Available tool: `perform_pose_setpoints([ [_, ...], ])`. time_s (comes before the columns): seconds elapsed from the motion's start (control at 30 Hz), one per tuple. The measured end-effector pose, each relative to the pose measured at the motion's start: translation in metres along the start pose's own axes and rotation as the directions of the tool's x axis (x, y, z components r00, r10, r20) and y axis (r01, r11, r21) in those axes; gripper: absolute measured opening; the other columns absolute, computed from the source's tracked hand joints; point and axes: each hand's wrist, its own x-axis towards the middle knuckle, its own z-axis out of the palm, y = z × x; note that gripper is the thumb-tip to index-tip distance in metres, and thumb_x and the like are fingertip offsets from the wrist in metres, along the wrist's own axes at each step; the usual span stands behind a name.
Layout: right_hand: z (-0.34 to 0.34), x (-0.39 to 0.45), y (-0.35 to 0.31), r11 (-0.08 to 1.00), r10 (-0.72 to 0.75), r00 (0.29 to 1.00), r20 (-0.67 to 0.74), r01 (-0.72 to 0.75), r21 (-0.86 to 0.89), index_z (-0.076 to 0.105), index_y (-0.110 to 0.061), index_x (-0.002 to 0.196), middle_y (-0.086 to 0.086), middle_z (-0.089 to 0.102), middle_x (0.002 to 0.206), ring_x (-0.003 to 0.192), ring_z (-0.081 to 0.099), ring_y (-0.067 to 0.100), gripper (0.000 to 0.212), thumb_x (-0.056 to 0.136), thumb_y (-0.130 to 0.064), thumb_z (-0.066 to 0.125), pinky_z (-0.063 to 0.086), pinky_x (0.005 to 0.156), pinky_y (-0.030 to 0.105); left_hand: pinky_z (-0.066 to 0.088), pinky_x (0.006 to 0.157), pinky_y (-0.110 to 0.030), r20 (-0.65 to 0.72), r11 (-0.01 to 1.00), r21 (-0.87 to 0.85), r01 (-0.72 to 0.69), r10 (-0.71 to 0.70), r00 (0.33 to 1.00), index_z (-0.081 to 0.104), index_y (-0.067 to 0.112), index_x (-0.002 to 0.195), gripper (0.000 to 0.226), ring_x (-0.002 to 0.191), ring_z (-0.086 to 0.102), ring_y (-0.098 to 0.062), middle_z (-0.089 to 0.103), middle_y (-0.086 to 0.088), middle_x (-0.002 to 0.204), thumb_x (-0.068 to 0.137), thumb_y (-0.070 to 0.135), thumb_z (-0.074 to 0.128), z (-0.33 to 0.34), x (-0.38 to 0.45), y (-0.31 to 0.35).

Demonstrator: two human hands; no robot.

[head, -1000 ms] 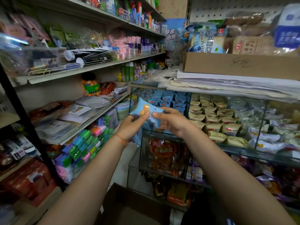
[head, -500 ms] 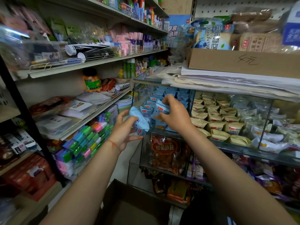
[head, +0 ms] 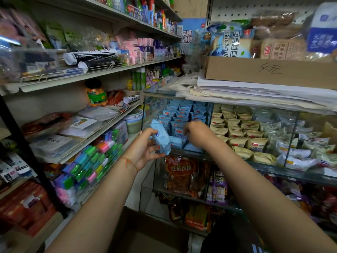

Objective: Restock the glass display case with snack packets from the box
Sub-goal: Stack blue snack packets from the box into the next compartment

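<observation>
My left hand (head: 144, 148) grips a stack of light blue snack packets (head: 161, 138) just outside the left end of the glass display case (head: 182, 154). My right hand (head: 197, 134) reaches into the case's top shelf, fingers curled among the rows of blue packets (head: 182, 114); whether it holds one I cannot tell. The brown cardboard box (head: 145, 232) stands open on the floor below my arms.
Tan packets (head: 237, 128) and white packets (head: 291, 154) fill the shelf to the right. Red and orange bags (head: 180, 176) lie on the lower glass shelves. Stationery racks (head: 82, 147) crowd the left. Papers and a carton (head: 269, 73) top the case.
My right hand moved forward into the case's blue-packet section. My left hand stayed beside the case, still gripping blue packets, now slightly higher and closer to the glass.
</observation>
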Motion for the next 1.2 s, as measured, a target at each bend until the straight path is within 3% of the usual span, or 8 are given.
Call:
perform_pose_setpoints([
  [0.13, -0.004, -0.003, -0.015, 0.955, 0.050, 0.910, 0.411, 0.077, -0.288, 0.055, -0.008, 0.134, 0.010, 0.053, 0.137, 0.121, 0.053, 0.029, 0.045, 0.092, 0.006, 0.047, 0.047, 0.097, 0.035, 0.056, 0.055, -0.032, 0.031, 0.999, 0.015, 0.040, -0.040, 0.999, 0.056, 0.014, 0.115, 0.028, 0.094, 0.065, -0.032, 0.065, -0.015, 0.103, 0.095, 0.030, 0.048, 0.012, 0.005, -0.004],
  [0.27, -0.005, 0.005, -0.013, 0.909, 0.049, 0.886, 0.461, 0.151, -0.388, 0.053, -0.013, 0.136, 0.007, 0.053, 0.136, 0.118, 0.055, 0.026, 0.048, 0.092, 0.004, 0.047, 0.047, 0.088, 0.031, 0.056, 0.055, -0.032, 0.035, 0.998, 0.004, 0.061, -0.061, 0.998, 0.055, 0.012, 0.123, 0.034, 0.090, 0.066, -0.030, 0.067, -0.015, 0.102, 0.094, 0.030, 0.049, 0.019, 0.009, -0.008],
  [0.37, 0.004, 0.016, -0.009, 0.889, 0.066, 0.895, 0.442, 0.148, -0.434, 0.059, -0.016, 0.128, 0.003, 0.059, 0.123, 0.102, 0.057, 0.024, 0.038, 0.092, -0.004, 0.054, 0.050, 0.084, 0.037, 0.057, 0.056, -0.033, 0.025, 0.998, -0.009, 0.064, -0.064, 0.998, 0.051, 0.012, 0.130, 0.040, 0.092, 0.066, -0.032, 0.066, -0.016, 0.107, 0.094, 0.030, 0.050, 0.021, 0.010, -0.008],
  [0.53, 0.012, 0.021, -0.005, 0.824, 0.136, 0.929, 0.345, 0.087, -0.560, 0.053, -0.021, 0.130, -0.001, 0.056, 0.127, 0.122, 0.049, 0.026, 0.038, 0.093, -0.016, 0.058, 0.036, 0.102, 0.047, 0.057, 0.058, -0.034, 0.017, 0.998, 0.018, 0.053, -0.054, 0.998, 0.050, 0.012, 0.134, 0.042, 0.087, 0.066, -0.029, 0.064, -0.016, 0.111, 0.095, 0.030, 0.047, 0.025, 0.012, -0.006],
  [0.67, 0.013, 0.025, -0.004, 0.790, 0.155, 0.946, 0.286, 0.056, -0.611, 0.052, -0.022, 0.126, 0.000, 0.057, 0.119, 0.114, 0.052, 0.025, 0.039, 0.089, -0.030, 0.060, 0.034, 0.100, 0.043, 0.055, 0.056, -0.032, 0.026, 0.999, 0.003, 0.048, -0.048, 0.998, 0.052, 0.012, 0.129, 0.039, 0.079, 0.065, -0.026, 0.064, -0.011, 0.100, 0.095, 0.030, 0.045, 0.021, 0.013, -0.006],
  [0.83, 0.005, 0.035, -0.005, 0.786, 0.088, 0.990, 0.110, -0.001, -0.619, 0.037, -0.016, 0.140, 0.005, 0.060, 0.123, 0.113, 0.055, 0.027, 0.051, 0.093, -0.013, 0.056, 0.031, 0.105, 0.040, 0.051, 0.049, -0.027, 0.027, 0.998, -0.038, 0.051, -0.050, 0.998, 0.055, 0.013, 0.115, 0.029, 0.070, 0.063, -0.023, 0.062, -0.008, 0.086, 0.095, 0.031, 0.044, 0.016, 0.017, -0.005],
  [1.07, 0.005, 0.044, -0.004, 0.845, 0.202, 0.972, 0.116, -0.113, -0.523, 0.051, -0.013, 0.128, 0.006, 0.060, 0.127, 0.115, 0.057, 0.026, 0.041, 0.088, -0.010, 0.064, 0.040, 0.092, 0.033, 0.050, 0.053, -0.030, 0.036, 0.998, -0.032, 0.054, -0.053, 0.998, 0.056, 0.011, 0.117, 0.033, 0.094, 0.062, -0.034, 0.062, -0.018, 0.106, 0.094, 0.031, 0.043, 0.017, 0.018, -0.001],
  [1.2, -0.004, 0.049, -0.008, 0.891, 0.279, 0.943, 0.184, -0.183, -0.416, 0.050, -0.004, 0.132, 0.011, 0.056, 0.129, 0.113, 0.057, 0.028, 0.042, 0.091, -0.001, 0.055, 0.043, 0.081, 0.035, 0.051, 0.059, -0.029, 0.100, 0.997, -0.058, 0.059, -0.053, 0.994, 0.056, 0.008, 0.124, 0.042, 0.085, 0.069, -0.031, 0.068, -0.019, 0.105, 0.093, 0.029, 0.038, 0.011, 0.018, 0.002],
])
